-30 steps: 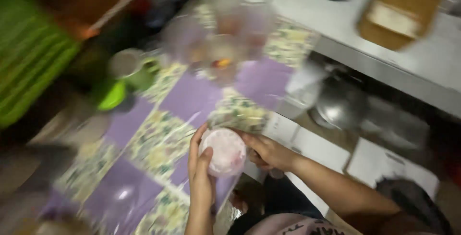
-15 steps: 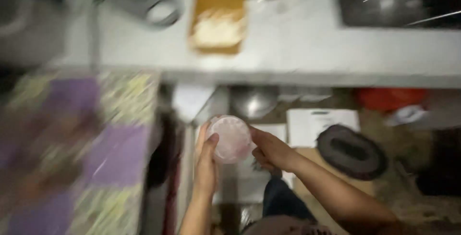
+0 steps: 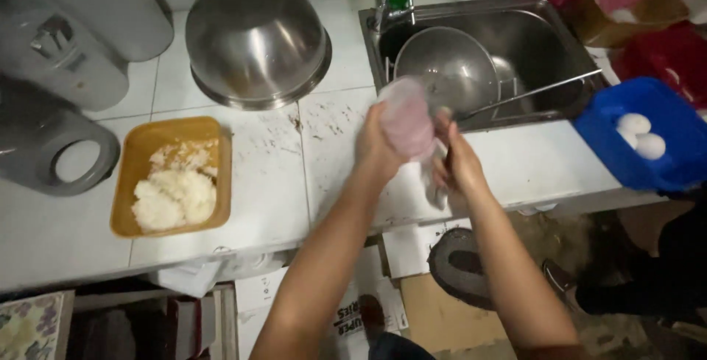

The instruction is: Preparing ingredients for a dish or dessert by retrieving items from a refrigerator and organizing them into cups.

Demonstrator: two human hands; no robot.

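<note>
We hold a small pink plastic container [image 3: 407,123] up over the white tiled surface [image 3: 280,183], right at the near left corner of the steel sink [image 3: 545,43]. Our left hand [image 3: 377,146] has its fingers wrapped around the container's left side, gripping it, while our right hand [image 3: 460,165] sits just beside it with its fingers closed on a crumpled pale cloth [image 3: 434,183] that hangs down between the two hands and touches the container's lower edge. The container is blurred, so we cannot tell whether anything is inside it. In the sink lies a round metal pan [image 3: 449,65] with a long thin handle reaching toward the right. To the left on the surface stands an orange rectangular tray [image 3: 132,176] with white rice [image 3: 175,191] heaped in it, and behind it a large steel bowl [image 3: 256,36] rests upside down. At the right edge a blue tub [image 3: 633,168] holds two white eggs [image 3: 639,133], well apart from our hands.
</note>
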